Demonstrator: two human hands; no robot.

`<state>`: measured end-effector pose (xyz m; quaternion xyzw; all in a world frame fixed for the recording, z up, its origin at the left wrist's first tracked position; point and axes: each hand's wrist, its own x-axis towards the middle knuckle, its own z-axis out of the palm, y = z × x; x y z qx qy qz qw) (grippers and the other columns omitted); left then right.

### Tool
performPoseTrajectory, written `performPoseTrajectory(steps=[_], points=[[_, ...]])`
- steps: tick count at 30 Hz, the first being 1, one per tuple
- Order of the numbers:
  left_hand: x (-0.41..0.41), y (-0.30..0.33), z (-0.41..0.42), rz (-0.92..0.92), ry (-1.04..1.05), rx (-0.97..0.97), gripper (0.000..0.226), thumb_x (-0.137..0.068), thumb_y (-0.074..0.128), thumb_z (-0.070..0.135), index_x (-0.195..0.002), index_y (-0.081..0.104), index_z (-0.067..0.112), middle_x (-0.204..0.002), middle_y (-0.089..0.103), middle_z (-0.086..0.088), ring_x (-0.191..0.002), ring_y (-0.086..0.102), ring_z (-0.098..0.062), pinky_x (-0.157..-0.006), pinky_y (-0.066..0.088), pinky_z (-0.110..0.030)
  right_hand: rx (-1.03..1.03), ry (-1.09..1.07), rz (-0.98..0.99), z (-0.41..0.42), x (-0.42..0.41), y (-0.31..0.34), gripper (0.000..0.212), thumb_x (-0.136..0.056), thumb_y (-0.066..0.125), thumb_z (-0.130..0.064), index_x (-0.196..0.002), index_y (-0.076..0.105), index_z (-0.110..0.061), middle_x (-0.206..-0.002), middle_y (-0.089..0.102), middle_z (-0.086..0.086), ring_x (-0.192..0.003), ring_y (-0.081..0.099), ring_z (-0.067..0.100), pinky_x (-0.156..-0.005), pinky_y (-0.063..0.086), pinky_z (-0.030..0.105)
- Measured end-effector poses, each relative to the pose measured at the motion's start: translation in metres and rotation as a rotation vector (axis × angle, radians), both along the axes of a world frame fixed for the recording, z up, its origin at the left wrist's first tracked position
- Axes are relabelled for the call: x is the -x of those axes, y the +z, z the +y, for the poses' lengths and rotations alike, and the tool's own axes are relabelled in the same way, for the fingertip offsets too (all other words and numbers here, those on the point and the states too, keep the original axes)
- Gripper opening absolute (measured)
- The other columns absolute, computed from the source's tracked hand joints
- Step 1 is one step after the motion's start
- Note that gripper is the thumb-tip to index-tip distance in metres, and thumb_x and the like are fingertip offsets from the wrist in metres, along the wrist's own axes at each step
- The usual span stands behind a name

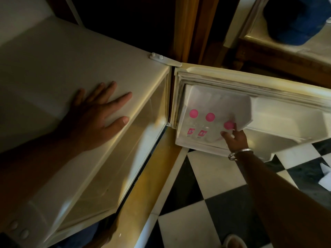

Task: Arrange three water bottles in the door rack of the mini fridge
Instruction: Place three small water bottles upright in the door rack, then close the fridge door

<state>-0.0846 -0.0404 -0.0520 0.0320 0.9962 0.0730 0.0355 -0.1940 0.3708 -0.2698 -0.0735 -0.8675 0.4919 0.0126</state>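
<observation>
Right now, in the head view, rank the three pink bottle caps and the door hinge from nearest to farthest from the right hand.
1. Right-most cap, touching the right hand.
2. Middle cap, further left.
3. Left-most cap, toward the hinge side.
4. Door hinge, on the fridge's top corner.

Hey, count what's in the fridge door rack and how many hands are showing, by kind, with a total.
Pink-capped water bottles: 3
Hands, left hand and right hand: 2
Total: 5

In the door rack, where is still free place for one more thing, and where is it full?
The hinge end of the door rack is crowded: three pink-capped bottles in a row, the right hand on the outermost. Beyond that hand, toward the door's outer edge, the rack looks bare.
</observation>
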Motion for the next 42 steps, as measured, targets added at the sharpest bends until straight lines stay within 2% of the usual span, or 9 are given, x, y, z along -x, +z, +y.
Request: performPoseTrajectory(steps=[5, 10, 14, 18, 23, 27, 32, 38, 42], points=[[0.001, -0.001, -0.001, -0.001, 0.001, -0.005, 0.074, -0.083, 0.025, 0.068, -0.153, 0.024, 0.046, -0.168, 0.013, -0.001, -0.154, 0.01, -0.025, -0.12, 0.006, -0.059, -0.025, 0.027, -0.016, 0.001, -0.003, -0.002, 0.06, -0.084, 0.064, -0.033, -0.129, 0.05, 0.005, -0.117, 0.056, 0.024, -0.098, 0.055, 0.025, -0.069, 0.041, 0.014], [0.0, -0.001, 0.0, 0.001, 0.001, -0.023, 0.074, -0.083, 0.026, 0.067, -0.153, 0.024, 0.046, -0.169, 0.012, -0.001, -0.154, 0.009, -0.024, -0.121, 0.005, -0.058, -0.126, 0.217, -0.099, 0.009, -0.014, -0.022, 0.069, -0.084, 0.07, -0.01, -0.142, 0.032, -0.006, -0.132, 0.053, 0.016, -0.114, 0.053, 0.029, -0.091, 0.048, 0.042], [0.0, 0.0, 0.0, 0.008, 0.003, -0.031, 0.074, -0.083, 0.026, 0.067, -0.153, 0.024, 0.045, -0.168, 0.012, -0.001, -0.154, 0.009, -0.023, -0.121, 0.004, -0.057, -0.085, 0.152, -0.125, -0.001, -0.007, -0.031, 0.058, -0.086, 0.066, -0.028, -0.133, 0.038, -0.011, -0.114, 0.059, 0.001, -0.101, 0.058, 0.019, -0.084, 0.042, 0.028], [0.0, 0.002, 0.003, 0.003, 0.012, -0.036, 0.076, -0.081, 0.025, 0.068, -0.153, 0.024, 0.045, -0.168, 0.011, 0.0, -0.154, 0.008, -0.022, -0.122, 0.004, -0.056, -0.052, 0.135, -0.078, -0.002, -0.008, -0.035, 0.037, -0.077, 0.061, -0.049, -0.105, 0.039, -0.054, -0.1, 0.058, -0.02, -0.086, 0.057, -0.01, -0.067, 0.04, 0.001], [0.0, 0.003, 0.003, -0.002, 0.009, -0.029, 0.076, -0.081, 0.025, 0.068, -0.153, 0.024, 0.045, -0.168, 0.011, 0.0, -0.155, 0.008, -0.022, -0.122, 0.004, -0.055, -0.005, 0.139, -0.11, 0.001, -0.007, -0.031, 0.048, -0.075, 0.069, -0.043, -0.099, 0.039, -0.073, -0.099, 0.059, -0.025, -0.083, 0.06, -0.013, -0.064, 0.045, 0.006], [0.001, 0.001, 0.002, -0.002, 0.003, -0.034, 0.075, -0.081, 0.025, 0.068, -0.153, 0.023, 0.045, -0.168, 0.01, 0.001, -0.155, 0.006, -0.021, -0.122, 0.003, -0.055, 0.014, 0.156, -0.084, 0.004, -0.01, -0.031, 0.044, -0.074, 0.068, -0.047, -0.102, 0.041, -0.068, -0.102, 0.06, -0.021, -0.089, 0.061, -0.013, -0.067, 0.045, 0.003], [0.0, 0.0, -0.001, 0.005, 0.0, -0.022, 0.074, -0.083, 0.025, 0.068, -0.153, 0.024, 0.046, -0.169, 0.011, 0.0, -0.154, 0.007, -0.022, -0.121, 0.003, -0.054, -0.061, 0.157, -0.109, 0.005, -0.023, -0.031, 0.066, -0.082, 0.068, -0.045, -0.135, 0.037, -0.02, -0.131, 0.055, 0.011, -0.119, 0.052, 0.028, -0.1, 0.043, 0.044], [0.0, -0.001, -0.002, -0.002, 0.003, -0.017, 0.073, -0.083, 0.026, 0.068, -0.153, 0.023, 0.047, -0.169, 0.012, -0.001, -0.154, 0.01, -0.023, -0.121, 0.004, -0.055, -0.258, 0.001, -0.212, 0.003, -0.065, -0.013, 0.078, -0.087, 0.063, -0.039, -0.145, 0.022, -0.009, -0.147, 0.034, 0.022, -0.136, 0.033, 0.037, -0.109, 0.033, 0.058], [0.0, 0.0, -0.002, -0.007, 0.004, -0.005, 0.074, -0.083, 0.023, 0.07, -0.153, 0.022, 0.048, -0.169, 0.011, 0.0, -0.154, 0.009, -0.024, -0.121, 0.004, -0.056, -0.34, 0.048, -0.338, -0.009, -0.105, 0.008, 0.083, -0.092, 0.056, -0.04, -0.151, 0.006, -0.008, -0.159, 0.013, 0.019, -0.145, 0.014, 0.033, -0.118, 0.019, 0.051]])
